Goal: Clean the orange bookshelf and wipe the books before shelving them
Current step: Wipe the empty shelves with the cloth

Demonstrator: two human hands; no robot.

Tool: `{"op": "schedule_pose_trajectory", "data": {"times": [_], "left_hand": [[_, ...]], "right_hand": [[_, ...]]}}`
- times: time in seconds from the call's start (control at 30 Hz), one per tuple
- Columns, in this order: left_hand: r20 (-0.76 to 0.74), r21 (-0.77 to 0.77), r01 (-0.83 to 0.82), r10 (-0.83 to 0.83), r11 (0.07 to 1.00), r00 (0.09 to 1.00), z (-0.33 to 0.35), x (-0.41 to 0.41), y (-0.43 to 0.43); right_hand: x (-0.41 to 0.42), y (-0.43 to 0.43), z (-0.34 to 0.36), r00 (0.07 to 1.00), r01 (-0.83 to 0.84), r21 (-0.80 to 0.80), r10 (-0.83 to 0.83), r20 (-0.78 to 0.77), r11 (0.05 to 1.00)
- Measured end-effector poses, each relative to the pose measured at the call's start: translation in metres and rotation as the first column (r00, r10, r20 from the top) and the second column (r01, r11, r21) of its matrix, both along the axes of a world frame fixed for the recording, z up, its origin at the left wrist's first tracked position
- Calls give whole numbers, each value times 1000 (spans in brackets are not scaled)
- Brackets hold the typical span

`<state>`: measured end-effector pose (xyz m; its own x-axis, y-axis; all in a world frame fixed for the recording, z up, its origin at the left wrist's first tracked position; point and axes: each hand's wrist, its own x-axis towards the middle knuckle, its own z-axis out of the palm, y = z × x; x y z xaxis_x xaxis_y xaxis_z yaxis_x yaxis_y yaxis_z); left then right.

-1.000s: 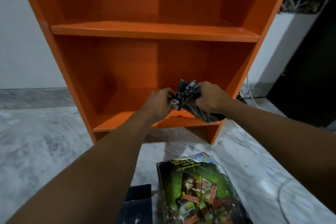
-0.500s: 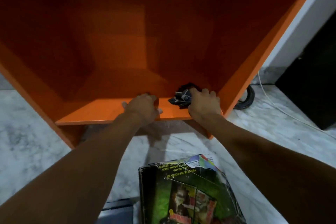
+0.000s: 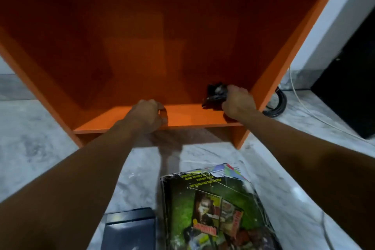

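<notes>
Shelf [image 3: 182, 114] fills the upper two thirds of the frame, orange, its bottom compartment open toward the camera and bare of books. Right hand [image 3: 238, 103], right of centre, is closed around a bunched dark cloth [image 3: 216, 94] and presses it onto the bottom board close to the right side panel; cloth pokes out to the left of the fist, so the grip looks like a wad hold meant for scrubbing, not a spread-flat wipe. Left hand [image 3: 147, 115], centre frame, sits curled over the front lip of the same board, holding nothing loose; likely there to brace the body while leaning in low, or to steady the shelf against the push of the wiping arm. Whether its fingers hook under the lip cannot be told. Books lie on the marble floor [image 3: 40, 148] at the bottom of the frame, between the forearms: a worn green-covered book [image 3: 213, 209] lower centre-right, a multicoloured one [image 3: 229, 169] peeking out beyond its top edge, and a dark book [image 3: 129, 229] just to its left. Kept near but off the shelf, presumably so the boards can be cleaned first. Black cable coil [image 3: 278, 105] rests on the floor just outside the right panel, a pale cord [image 3: 300, 103] trailing past it. Judged stage: bottom board being wiped at its right end; books not yet wiped or shelved.
</notes>
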<state>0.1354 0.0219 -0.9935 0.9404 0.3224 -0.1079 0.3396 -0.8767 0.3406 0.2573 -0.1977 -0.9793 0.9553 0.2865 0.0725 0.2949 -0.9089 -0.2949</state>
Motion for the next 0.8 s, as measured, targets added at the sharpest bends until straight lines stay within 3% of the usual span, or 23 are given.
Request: {"op": "schedule_pose_trajectory", "data": {"times": [0.1, 0.2, 0.27, 0.33, 0.43, 0.53, 0.6, 0.67, 0.73, 0.8], "left_hand": [[-50, 33, 2, 0, 999, 999, 3, -13, 16], [-77, 54, -27, 31, 998, 997, 8, -30, 34], [-115, 86, -39, 49, 995, 992, 10, -44, 46], [-129, 103, -17, 30, 995, 991, 10, -57, 57], [-136, 130, 6, 12, 992, 991, 9, -73, 69], [-177, 154, 0, 27, 988, 984, 8, -77, 78], [-191, 199, 19, 20, 980, 981, 10, -76, 80], [-213, 263, 51, 6, 963, 977, 15, -75, 80], [-242, 310, 88, -11, 947, 970, 23, -75, 82], [-315, 372, 161, -39, 914, 948, 30, -77, 86]], "right_hand": [[-37, 22, -20, 999, -6, -151, 12, 37, 989], [-113, 63, -21, 892, -452, -58, 452, 3, 890], [-140, 80, -15, 802, -569, 103, 578, -151, 816], [-128, 91, -7, 853, -467, 215, 501, -145, 858], [-77, 98, 9, 971, -235, 215, 218, 100, 948], [-41, 100, 6, 999, 41, 54, -42, 22, 998], [-46, 109, -13, 998, 44, -127, -48, -30, 991], [-72, 124, -23, 987, -132, -192, 146, 63, 973], [-100, 139, -22, 903, -396, -150, 413, 118, 906], [-129, 150, -13, 787, -616, -35, 617, 28, 787]]}}
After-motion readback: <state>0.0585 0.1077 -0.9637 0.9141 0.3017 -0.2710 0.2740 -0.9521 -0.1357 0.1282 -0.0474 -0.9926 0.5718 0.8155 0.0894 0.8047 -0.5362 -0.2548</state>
